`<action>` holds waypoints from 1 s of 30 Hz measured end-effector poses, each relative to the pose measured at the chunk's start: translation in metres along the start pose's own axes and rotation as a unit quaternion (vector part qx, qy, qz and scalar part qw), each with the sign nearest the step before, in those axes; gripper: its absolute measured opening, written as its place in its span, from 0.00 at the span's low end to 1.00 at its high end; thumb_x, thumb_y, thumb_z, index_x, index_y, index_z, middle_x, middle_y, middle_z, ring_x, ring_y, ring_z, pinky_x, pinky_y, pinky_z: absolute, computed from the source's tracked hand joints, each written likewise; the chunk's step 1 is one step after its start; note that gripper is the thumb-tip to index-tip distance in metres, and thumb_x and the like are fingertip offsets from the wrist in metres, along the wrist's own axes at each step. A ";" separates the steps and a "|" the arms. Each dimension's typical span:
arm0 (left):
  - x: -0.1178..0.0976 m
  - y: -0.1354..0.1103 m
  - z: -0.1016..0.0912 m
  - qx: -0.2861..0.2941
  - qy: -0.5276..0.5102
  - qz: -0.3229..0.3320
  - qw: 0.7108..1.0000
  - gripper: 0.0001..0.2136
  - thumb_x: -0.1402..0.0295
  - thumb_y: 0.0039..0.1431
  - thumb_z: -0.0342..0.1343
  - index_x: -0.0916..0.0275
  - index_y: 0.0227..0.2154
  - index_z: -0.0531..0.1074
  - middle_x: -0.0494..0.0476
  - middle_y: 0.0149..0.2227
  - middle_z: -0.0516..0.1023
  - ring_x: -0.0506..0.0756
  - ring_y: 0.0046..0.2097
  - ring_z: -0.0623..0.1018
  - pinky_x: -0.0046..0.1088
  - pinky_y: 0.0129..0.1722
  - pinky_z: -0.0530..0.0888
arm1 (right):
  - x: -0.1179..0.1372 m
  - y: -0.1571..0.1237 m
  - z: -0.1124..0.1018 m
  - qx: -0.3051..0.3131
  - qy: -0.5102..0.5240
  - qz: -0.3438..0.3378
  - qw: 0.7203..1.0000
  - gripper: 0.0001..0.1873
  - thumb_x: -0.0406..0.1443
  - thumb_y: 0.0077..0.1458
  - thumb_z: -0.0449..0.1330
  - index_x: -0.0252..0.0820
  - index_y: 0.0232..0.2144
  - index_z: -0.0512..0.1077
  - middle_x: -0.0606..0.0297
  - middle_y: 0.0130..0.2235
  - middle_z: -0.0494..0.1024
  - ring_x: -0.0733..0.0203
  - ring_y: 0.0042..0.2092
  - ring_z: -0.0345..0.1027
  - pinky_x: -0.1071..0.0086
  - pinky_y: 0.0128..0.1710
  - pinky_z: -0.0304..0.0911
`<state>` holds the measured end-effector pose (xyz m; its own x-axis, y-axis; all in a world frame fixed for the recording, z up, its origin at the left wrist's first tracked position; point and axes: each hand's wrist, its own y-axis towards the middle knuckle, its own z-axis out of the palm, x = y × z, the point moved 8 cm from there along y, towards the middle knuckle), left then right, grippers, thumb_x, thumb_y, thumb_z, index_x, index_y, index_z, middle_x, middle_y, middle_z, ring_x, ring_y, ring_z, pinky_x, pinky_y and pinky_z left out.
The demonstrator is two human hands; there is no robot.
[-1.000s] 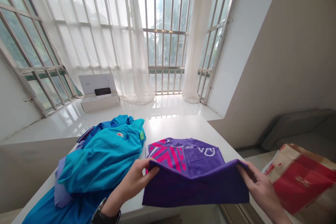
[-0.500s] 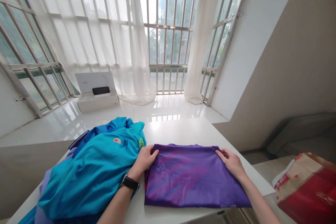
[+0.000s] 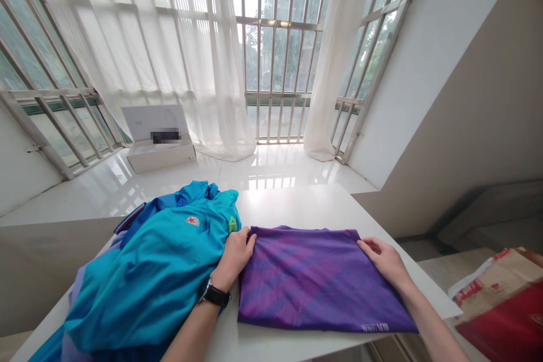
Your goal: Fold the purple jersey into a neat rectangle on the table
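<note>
A purple shirt (image 3: 318,283) with a magenta tint lies folded into a flat rectangle before me, with small white lettering by its near right edge. My left hand (image 3: 236,251), a black watch (image 3: 216,294) on its wrist, grips the shirt's far left corner between thumb and fingers. At the far right corner, my right hand (image 3: 384,260) pinches the edge lightly with curved fingers. A loose heap of clothes sits left of my left hand: a teal garment (image 3: 148,277) with a red star patch on top, blue and lilac fabric beneath.
The white table (image 3: 297,203) meets a glossy window sill (image 3: 271,167). An open white box (image 3: 163,156) with a blurred dark item stands on the sill. Sheer curtains (image 3: 178,56) hang before barred windows. A red and beige paper bag (image 3: 504,305) is at the lower right.
The view has tilted down and shifted slightly. Both hands stay at the purple shirt's far corners, and its white lettering shows more plainly. The right fingers look slightly looser.
</note>
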<state>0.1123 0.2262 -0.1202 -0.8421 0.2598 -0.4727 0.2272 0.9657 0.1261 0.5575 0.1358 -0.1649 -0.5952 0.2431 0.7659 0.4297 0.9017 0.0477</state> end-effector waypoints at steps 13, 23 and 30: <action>-0.001 0.001 0.006 -0.019 0.027 0.010 0.999 0.07 0.70 0.69 0.50 0.65 0.42 0.71 0.61 0.36 0.81 0.58 0.39 0.81 0.28 0.36 0.71 | 0.030 -0.002 -0.007 -0.027 -0.116 -0.029 0.992 0.22 0.56 0.49 0.53 0.47 0.27 0.74 0.61 0.28 0.82 0.51 0.33 0.75 0.62 0.37 0.66; -0.057 -0.030 0.002 0.009 0.046 0.272 0.961 0.08 0.72 0.67 0.50 0.58 0.44 0.73 0.56 0.49 0.77 0.59 0.51 0.74 0.39 0.52 0.69 | 0.067 -0.107 0.041 0.074 -0.239 -0.126 0.960 0.30 0.59 0.58 0.50 0.52 0.51 0.75 0.60 0.55 0.77 0.49 0.57 0.70 0.56 0.56 0.67; -0.059 -0.038 0.003 0.054 0.068 0.232 0.969 0.09 0.65 0.68 0.52 0.58 0.45 0.75 0.58 0.47 0.78 0.61 0.49 0.74 0.42 0.51 0.68 | 0.074 -0.086 0.068 0.124 -0.338 -0.077 0.930 0.43 0.65 0.56 0.43 0.48 0.62 0.67 0.57 0.65 0.66 0.41 0.66 0.57 0.44 0.64 0.54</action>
<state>0.1549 0.1745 -0.0994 -0.6914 0.6713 -0.2671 0.6407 0.7406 0.2028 0.4304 0.1009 -0.1557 -0.9633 0.1983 0.1810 0.1847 0.9787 -0.0893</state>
